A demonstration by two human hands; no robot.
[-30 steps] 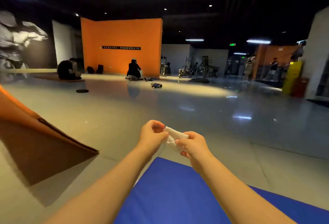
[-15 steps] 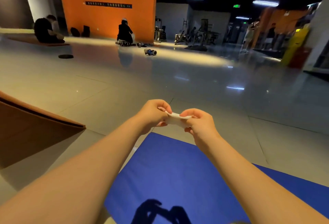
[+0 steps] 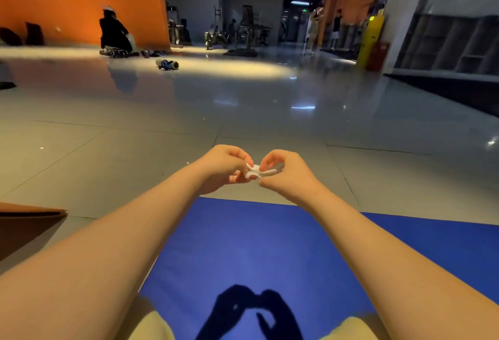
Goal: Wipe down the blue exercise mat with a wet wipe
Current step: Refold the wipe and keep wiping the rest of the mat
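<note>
The blue exercise mat [image 3: 243, 245] lies flat on the grey floor under my outstretched arms. Both hands are held in the air just beyond its far edge. A small crumpled white wet wipe [image 3: 255, 171] stretches between them. My left hand [image 3: 225, 168] pinches its left end with curled fingers. My right hand [image 3: 283, 172] pinches its right end. The shadow of both hands falls on the near part of the mat.
A brown mat [image 3: 24, 226] lies to the left on the floor. A person [image 3: 114, 33] crouches by the orange wall [image 3: 81, 4] far back. A small blue item [image 3: 167, 64] lies on the shiny floor. Gym machines and other people stand at the back right.
The view has tilted down, so more of the blue mat shows. The wipe went from a flat folded piece to a twisted strip pulled between my hands.
</note>
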